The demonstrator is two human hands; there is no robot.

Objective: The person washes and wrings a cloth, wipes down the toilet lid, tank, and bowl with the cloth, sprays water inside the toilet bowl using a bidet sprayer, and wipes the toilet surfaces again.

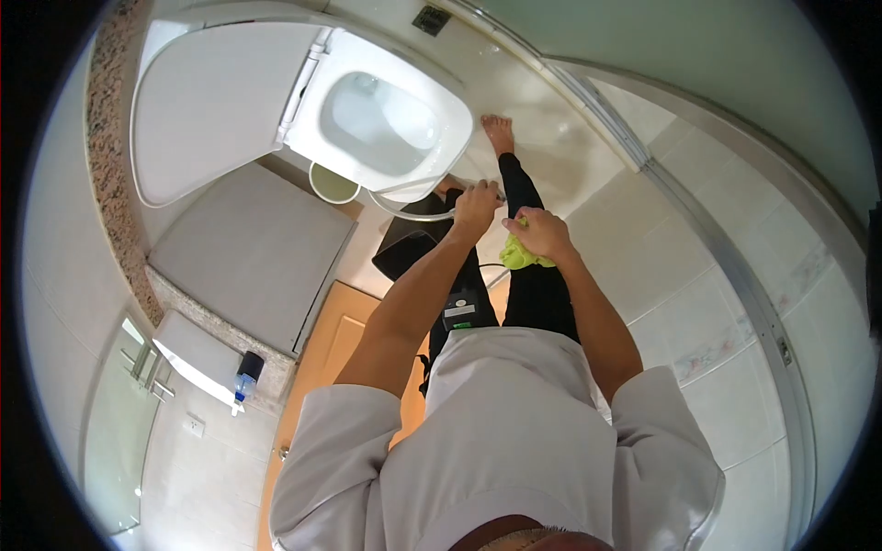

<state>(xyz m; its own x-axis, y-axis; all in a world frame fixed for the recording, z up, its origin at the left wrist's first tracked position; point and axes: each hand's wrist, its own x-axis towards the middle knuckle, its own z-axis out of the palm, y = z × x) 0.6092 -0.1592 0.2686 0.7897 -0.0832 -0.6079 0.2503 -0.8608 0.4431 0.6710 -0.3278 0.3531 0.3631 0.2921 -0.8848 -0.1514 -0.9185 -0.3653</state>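
My left hand [477,209] is wrapped round the handle end of a bidet sprayer, which my fingers mostly hide. From it a pale hose [413,217] curves left under the front of the toilet. In my right hand [546,234] is a bunched yellow-green cloth [517,252], gripped in closed fingers in front of my leg. The white toilet [457,119] stands ahead, its lid [216,110] raised and water visible in the bowl. Both hands are apart from the toilet.
A small bin [333,185] sits beside the toilet, near a grey cabinet [248,248]. To the right runs the metal frame [712,230] of a glass shower screen. A floor drain [430,19] lies at the top. A bottle [246,375] stands by the sink at lower left.
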